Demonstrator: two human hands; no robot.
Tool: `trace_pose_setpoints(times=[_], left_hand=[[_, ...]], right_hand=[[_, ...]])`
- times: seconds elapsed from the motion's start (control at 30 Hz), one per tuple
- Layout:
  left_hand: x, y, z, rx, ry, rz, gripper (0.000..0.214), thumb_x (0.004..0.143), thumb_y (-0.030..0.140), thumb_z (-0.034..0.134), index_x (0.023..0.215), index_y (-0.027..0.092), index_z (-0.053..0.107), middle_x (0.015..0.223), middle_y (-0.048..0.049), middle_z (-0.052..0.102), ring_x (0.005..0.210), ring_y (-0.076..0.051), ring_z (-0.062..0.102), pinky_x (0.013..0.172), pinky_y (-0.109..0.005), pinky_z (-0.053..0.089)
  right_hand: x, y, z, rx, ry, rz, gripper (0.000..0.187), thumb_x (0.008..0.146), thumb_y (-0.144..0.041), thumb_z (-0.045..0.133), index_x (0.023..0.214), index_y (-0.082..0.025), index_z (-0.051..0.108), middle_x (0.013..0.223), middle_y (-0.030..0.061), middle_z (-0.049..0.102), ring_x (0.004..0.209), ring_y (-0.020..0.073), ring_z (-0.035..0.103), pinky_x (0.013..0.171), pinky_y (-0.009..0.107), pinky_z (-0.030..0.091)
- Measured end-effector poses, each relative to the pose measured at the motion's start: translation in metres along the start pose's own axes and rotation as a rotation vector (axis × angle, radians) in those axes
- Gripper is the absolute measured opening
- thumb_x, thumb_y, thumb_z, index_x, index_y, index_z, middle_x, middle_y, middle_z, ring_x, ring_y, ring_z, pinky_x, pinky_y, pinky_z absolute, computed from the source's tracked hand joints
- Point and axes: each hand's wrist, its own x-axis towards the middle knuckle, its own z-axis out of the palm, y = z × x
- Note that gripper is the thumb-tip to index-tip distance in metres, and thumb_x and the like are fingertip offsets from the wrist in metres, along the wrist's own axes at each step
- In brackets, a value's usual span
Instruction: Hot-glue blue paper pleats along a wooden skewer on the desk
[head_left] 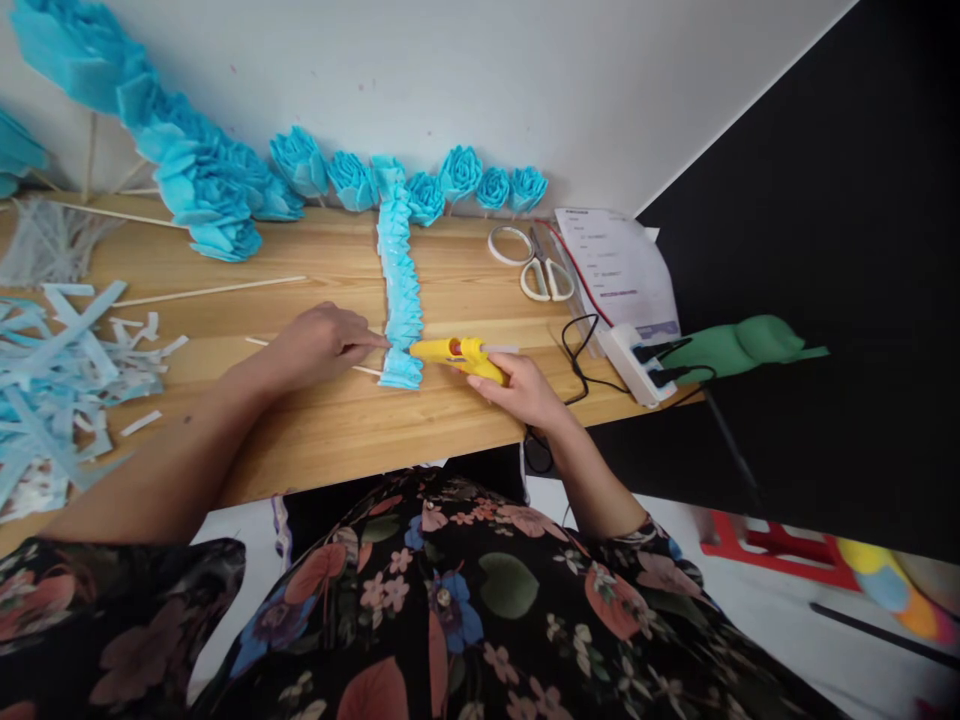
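Blue paper scraps (pixel 52 370) at the far left of the wooden worktop (pixel 315 420), left hand (pixel 319 343) with forefinger pressing the folded blue paper strip (pixel 399 300) at mid-worktop, right hand (pixel 525 388) gripping a yellow glue gun (pixel 457 354) nosed against the strip, scissors (pixel 544 270), power strip (pixel 637 362).

A black top (pixel 465 600) printed with rust, pink and blue flowers and green leaves fills the lower frame; short sleeves (pixel 120 590), bare left hand (pixel 322 345) and right hand (pixel 525 390).
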Motion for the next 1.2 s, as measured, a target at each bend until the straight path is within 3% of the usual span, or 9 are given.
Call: trace_pose_setpoints(times=[0.4,0.53,0.67,0.87,1.2], left_hand=[[-0.001,-0.001,0.002,-0.005,0.026,0.006,0.043,0.117,0.029,0.053,0.125,0.031,0.095,0.103,-0.0061,0.09,0.094,-0.022,0.082,0.088,-0.032,0.054],[-0.002,-0.001,0.002,0.01,0.009,-0.011,0.043,0.117,0.03,0.053,0.127,0.031,0.095,0.103,-0.0065,0.09,0.094,-0.023,0.081,0.088,-0.032,0.054],[-0.002,-0.001,0.003,0.02,0.019,-0.003,0.044,0.118,0.03,0.053,0.128,0.029,0.095,0.104,-0.0073,0.09,0.096,-0.024,0.081,0.088,-0.034,0.054],[-0.002,0.001,0.001,0.022,-0.004,-0.017,0.044,0.119,0.03,0.052,0.127,0.028,0.095,0.104,-0.0066,0.09,0.094,-0.023,0.08,0.09,-0.032,0.053],[0.0,0.002,0.001,0.022,-0.014,-0.016,0.042,0.118,0.025,0.053,0.126,0.028,0.095,0.1,-0.0076,0.088,0.091,-0.024,0.079,0.088,-0.033,0.053]], right_hand=[[-0.004,0.0,-0.005,-0.049,-0.042,-0.021,0.038,0.103,-0.052,0.078,0.12,-0.019,0.086,0.093,0.0068,0.082,0.087,0.0257,0.074,0.08,0.035,0.06],[-0.007,0.002,-0.002,-0.045,-0.019,-0.039,0.04,0.102,-0.053,0.081,0.124,-0.02,0.089,0.114,0.0123,0.09,0.108,0.0327,0.085,0.097,0.043,0.069],[-0.013,0.001,-0.001,-0.046,-0.047,-0.084,0.048,0.105,-0.049,0.081,0.146,-0.026,0.087,0.151,0.0111,0.086,0.137,0.037,0.085,0.119,0.051,0.068],[-0.018,0.004,0.0,-0.103,-0.088,-0.154,0.055,0.111,-0.045,0.073,0.163,-0.027,0.079,0.163,0.0074,0.08,0.147,0.0325,0.082,0.127,0.049,0.066],[-0.005,0.005,-0.002,-0.08,-0.091,-0.134,0.055,0.109,-0.057,0.075,0.149,-0.021,0.086,0.157,0.0133,0.083,0.139,0.0369,0.085,0.123,0.051,0.067]])
